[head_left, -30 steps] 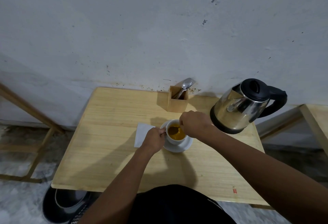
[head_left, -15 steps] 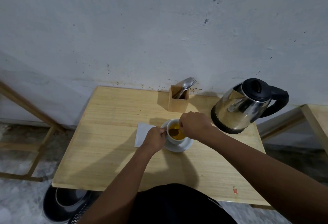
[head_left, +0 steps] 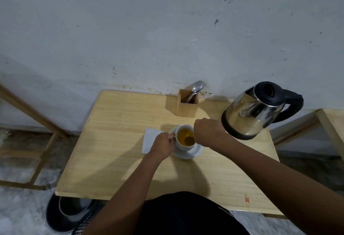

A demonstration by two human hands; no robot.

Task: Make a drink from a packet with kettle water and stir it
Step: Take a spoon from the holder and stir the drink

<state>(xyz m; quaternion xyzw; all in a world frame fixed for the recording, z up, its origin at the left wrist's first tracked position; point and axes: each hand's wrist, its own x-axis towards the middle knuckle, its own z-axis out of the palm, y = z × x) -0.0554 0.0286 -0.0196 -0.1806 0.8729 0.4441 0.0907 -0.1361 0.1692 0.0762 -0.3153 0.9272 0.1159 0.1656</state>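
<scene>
A white cup (head_left: 181,146) of amber drink stands on a white saucer (head_left: 193,153) in the middle of the wooden table (head_left: 115,156). My left hand (head_left: 162,144) pinches the cup's handle on its left side. My right hand (head_left: 208,132) is closed above the cup's right rim, holding a spoon (head_left: 189,139) whose bowl sits in the liquid; the spoon's handle is hidden by the hand. A steel kettle (head_left: 255,111) with a black lid and handle stands to the right of the cup. A white packet (head_left: 149,139) lies flat just left of the cup.
A wooden cutlery box (head_left: 187,105) holding a spoon and a fork stands at the table's back edge against the wall. A dark bin (head_left: 68,214) sits on the floor under the table's front left corner. Another wooden table's edge (head_left: 333,123) is at the right.
My right hand has shifted slightly right over the cup, and the spoon's bowl has moved from the left side of the drink toward the right. The left hand keeps its hold.
</scene>
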